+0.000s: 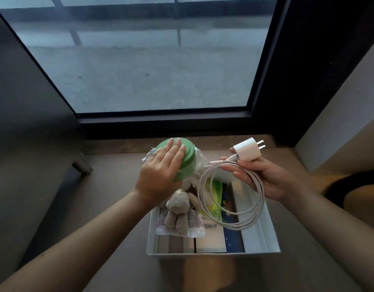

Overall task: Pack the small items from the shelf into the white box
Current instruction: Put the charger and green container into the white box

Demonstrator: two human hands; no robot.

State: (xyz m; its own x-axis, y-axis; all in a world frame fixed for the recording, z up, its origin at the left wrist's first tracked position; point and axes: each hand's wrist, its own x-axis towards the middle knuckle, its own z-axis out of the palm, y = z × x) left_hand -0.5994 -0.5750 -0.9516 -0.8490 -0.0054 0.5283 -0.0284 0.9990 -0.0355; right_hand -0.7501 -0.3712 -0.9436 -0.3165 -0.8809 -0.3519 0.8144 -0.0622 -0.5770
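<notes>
The far end of the white box (264, 234) is hidden behind both hands and the things piled in it. The green round container (189, 158) is partly covered by the left hand (160, 171) and by crinkled clear wrap, so I cannot make out its lower half. Upside-down lettering on a pale carton (211, 234) in the box is cut off after "ANKE".

Both forearms reach forward from the bottom corners. The left hand lies flat, fingers straight and together, pressing on top of the green container at the box's far left end. The right hand (266, 180) is turned palm up over the box's right side, thumb and forefinger pinching the white charger (248, 151), its prongs pointing right. The coiled cable (234, 209) hangs over its curled fingers, dangling above the box.

A bagged plush toy (177, 209) lies in the box, which sits on a brown surface (118, 207) below a window (150, 60).
</notes>
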